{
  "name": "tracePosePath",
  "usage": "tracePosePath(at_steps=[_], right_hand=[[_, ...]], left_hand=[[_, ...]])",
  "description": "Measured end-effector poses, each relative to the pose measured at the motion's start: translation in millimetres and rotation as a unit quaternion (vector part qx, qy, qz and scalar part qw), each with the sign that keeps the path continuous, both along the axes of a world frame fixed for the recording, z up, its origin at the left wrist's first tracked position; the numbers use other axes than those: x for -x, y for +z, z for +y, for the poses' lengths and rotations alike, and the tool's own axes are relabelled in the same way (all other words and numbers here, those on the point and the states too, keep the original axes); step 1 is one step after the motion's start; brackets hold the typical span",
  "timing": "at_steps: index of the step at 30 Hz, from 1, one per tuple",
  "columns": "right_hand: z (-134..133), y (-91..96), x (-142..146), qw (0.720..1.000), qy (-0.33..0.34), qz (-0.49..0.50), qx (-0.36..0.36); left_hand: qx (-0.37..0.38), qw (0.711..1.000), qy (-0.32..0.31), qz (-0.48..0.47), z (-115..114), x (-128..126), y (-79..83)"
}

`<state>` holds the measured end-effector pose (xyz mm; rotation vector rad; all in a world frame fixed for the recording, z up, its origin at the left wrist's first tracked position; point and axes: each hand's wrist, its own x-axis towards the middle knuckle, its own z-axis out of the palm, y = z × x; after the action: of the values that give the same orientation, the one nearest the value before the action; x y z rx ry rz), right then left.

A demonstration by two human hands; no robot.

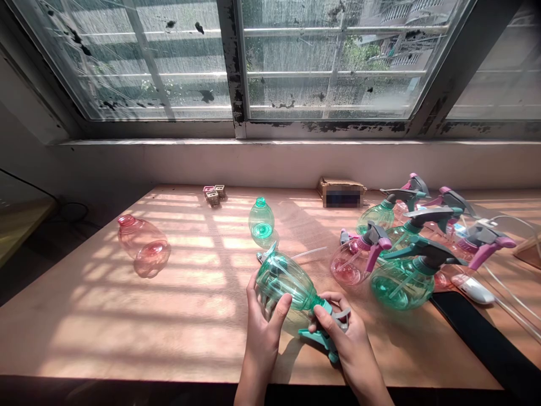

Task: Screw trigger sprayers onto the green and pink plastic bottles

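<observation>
My left hand (262,327) wraps around the body of a clear green spray bottle (286,282) lying on its side above the wooden table (127,316). My right hand (345,338) grips its teal and grey trigger head (329,327) at the bottle's neck. A bare green bottle (261,223) without a head lies farther back at the centre. A bare pink bottle (143,243) lies at the left.
Several finished pink and green spray bottles (406,248) are piled at the right. A cardboard box (341,193) and small square parts (213,194) sit near the wall. A white mouse (472,288) and a black pad (486,338) lie at the right edge.
</observation>
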<state>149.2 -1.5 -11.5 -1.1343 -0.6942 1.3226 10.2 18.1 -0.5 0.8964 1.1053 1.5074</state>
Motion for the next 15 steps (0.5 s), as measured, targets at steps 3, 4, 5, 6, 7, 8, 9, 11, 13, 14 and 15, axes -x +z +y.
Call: tracePosePath(at_steps=[3,4,5,6,7,8,9,11,13,14,15], right_hand=[[0.0,-0.7,-0.3,1.0,0.003,-0.001,-0.003],[-0.1,-0.7,-0.3,1.0,0.003,0.0,-0.003],[-0.1,-0.6,-0.3,1.0,0.004,0.001,-0.002],[-0.2,-0.4,-0.2,1.0,0.004,0.001,-0.002],[-0.3,-0.2,-0.1,1.0,0.003,0.0,-0.001],[-0.4,0.0,-0.1,1.0,0.002,-0.001,0.0],[-0.4,0.1,-0.1,1.0,0.001,-0.003,0.001],[-0.3,0.0,-0.2,1.0,0.002,-0.003,0.001],[-0.1,-0.4,-0.4,1.0,0.004,-0.001,-0.001],[0.0,-0.6,-0.5,1.0,0.005,-0.001,-0.002],[0.1,-0.8,-0.7,1.0,0.006,-0.002,-0.002]], left_hand=[[0.002,1.0,-0.002,0.001,0.4,0.6,-0.6],[0.002,1.0,-0.001,0.001,0.5,0.6,-0.7],[0.003,1.0,0.001,0.002,0.5,0.5,-0.8],[0.005,1.0,0.001,0.002,0.5,0.4,-0.8],[0.006,1.0,0.001,0.003,0.4,0.3,-0.7],[0.008,1.0,0.002,0.004,0.2,0.1,-0.5],[0.009,1.0,0.002,0.005,0.0,0.0,-0.2],[0.012,1.0,0.002,0.008,-0.6,-0.1,0.6],[0.017,1.0,0.003,0.013,-1.2,-0.2,1.5],[0.018,1.0,0.004,0.015,-1.5,-0.2,1.9],[0.019,1.0,0.006,0.017,-1.6,-0.3,2.2]])
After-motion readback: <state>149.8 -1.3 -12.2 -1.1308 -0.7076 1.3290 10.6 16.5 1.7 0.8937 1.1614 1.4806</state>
